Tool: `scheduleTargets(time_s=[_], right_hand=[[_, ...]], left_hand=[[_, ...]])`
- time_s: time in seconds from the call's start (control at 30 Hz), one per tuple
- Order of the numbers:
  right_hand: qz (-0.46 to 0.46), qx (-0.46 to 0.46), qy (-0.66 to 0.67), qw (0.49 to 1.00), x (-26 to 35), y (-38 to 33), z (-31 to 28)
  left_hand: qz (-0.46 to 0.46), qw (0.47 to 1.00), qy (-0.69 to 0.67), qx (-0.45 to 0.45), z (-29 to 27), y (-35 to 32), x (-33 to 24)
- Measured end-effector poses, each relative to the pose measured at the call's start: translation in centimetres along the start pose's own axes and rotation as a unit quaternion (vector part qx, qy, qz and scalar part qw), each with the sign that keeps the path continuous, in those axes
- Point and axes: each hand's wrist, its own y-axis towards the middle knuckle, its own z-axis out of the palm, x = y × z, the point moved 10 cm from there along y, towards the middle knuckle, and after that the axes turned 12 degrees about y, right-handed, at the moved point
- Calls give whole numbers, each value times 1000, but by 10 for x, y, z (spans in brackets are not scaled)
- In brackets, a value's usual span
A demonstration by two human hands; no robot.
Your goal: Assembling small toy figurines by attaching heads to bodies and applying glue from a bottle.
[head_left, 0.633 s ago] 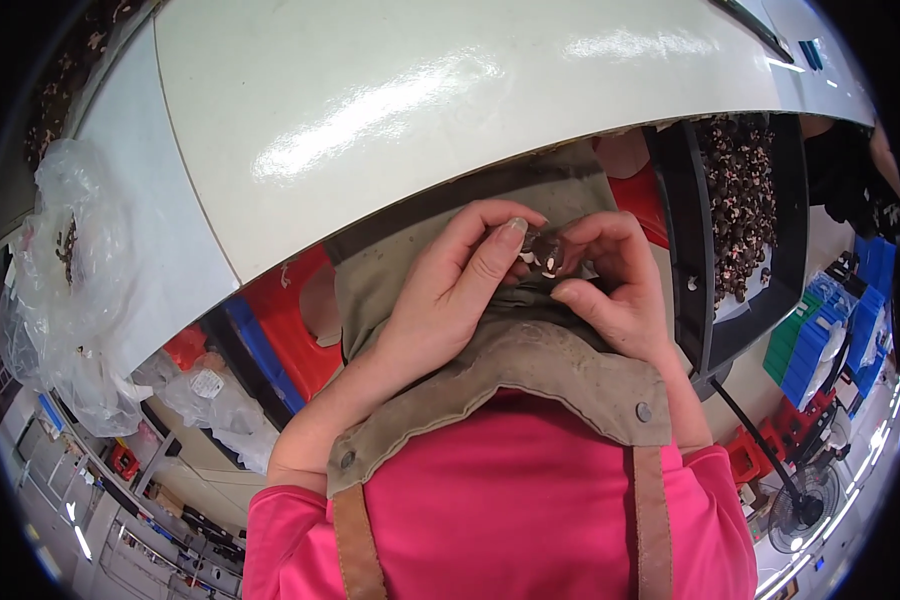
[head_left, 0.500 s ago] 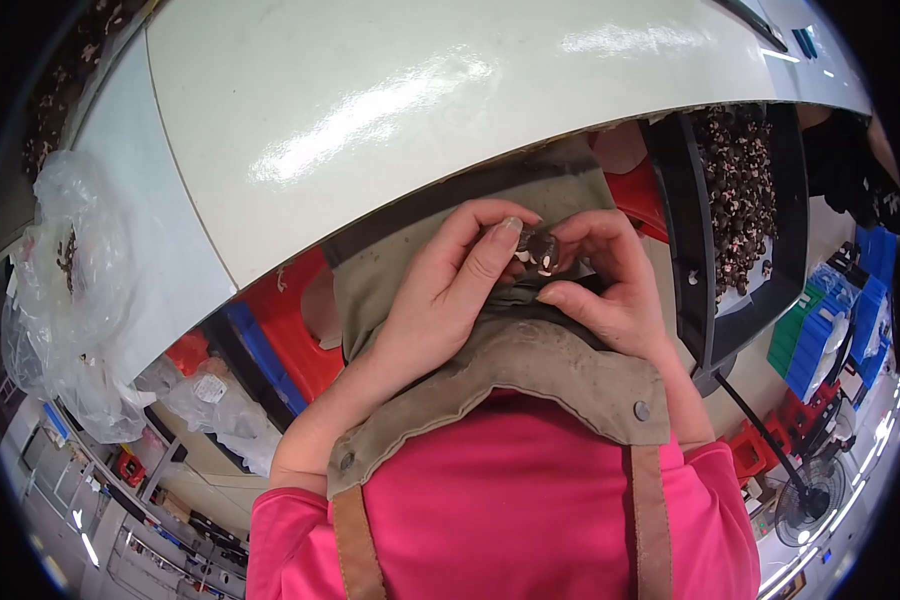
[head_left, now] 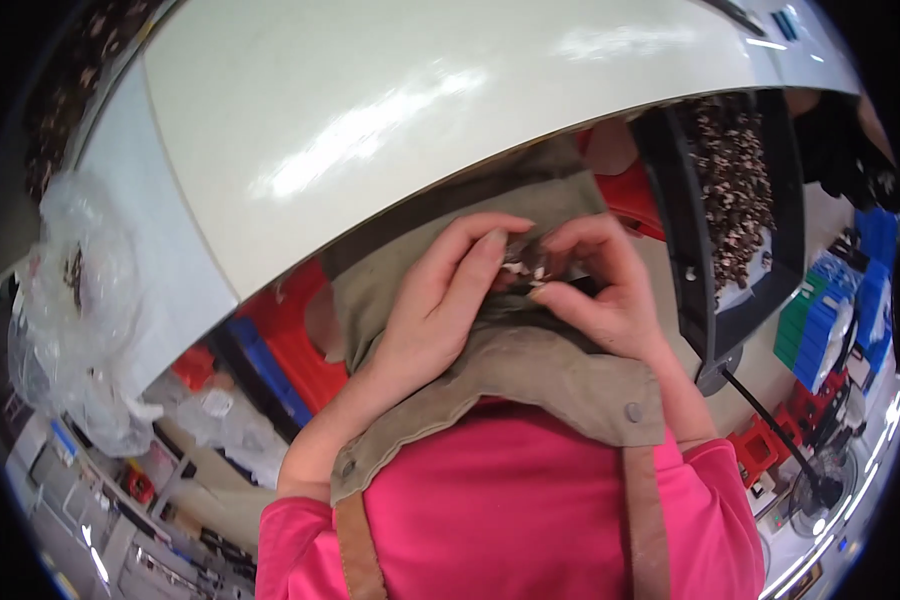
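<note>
Over my lap, my left hand (head_left: 448,290) is closed around small dark brown pieces with whitish parts (head_left: 523,265), its thumb lying along them. On the other side, my right hand (head_left: 613,295) has its fingers curled in, with index finger and thumb at the same pieces. Motion blurs them, so their exact kind cannot be made out. Beneath both hands is the olive-brown apron (head_left: 390,235) I wear over a pink shirt.
A pale worktable (head_left: 300,90) curves ahead. To the right, a black tray (head_left: 695,235) holds many similar brown and pink-white pieces (head_left: 735,190). Clear plastic bags (head_left: 90,270) hang at the left. Blue bins (head_left: 830,320) and a fan (head_left: 820,490) stand further right.
The view has shifted and tilted slightly. Both hands stay together over my lap; the fingers have moved a little around the dark pieces, which are now blurred.
</note>
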Motion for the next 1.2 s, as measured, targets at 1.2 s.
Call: scheduleTargets(time_s=[1.2], right_hand=[[-268, -214, -328, 880, 149, 14, -120]], left_hand=[[-14, 987, -143, 72, -17, -31, 26]])
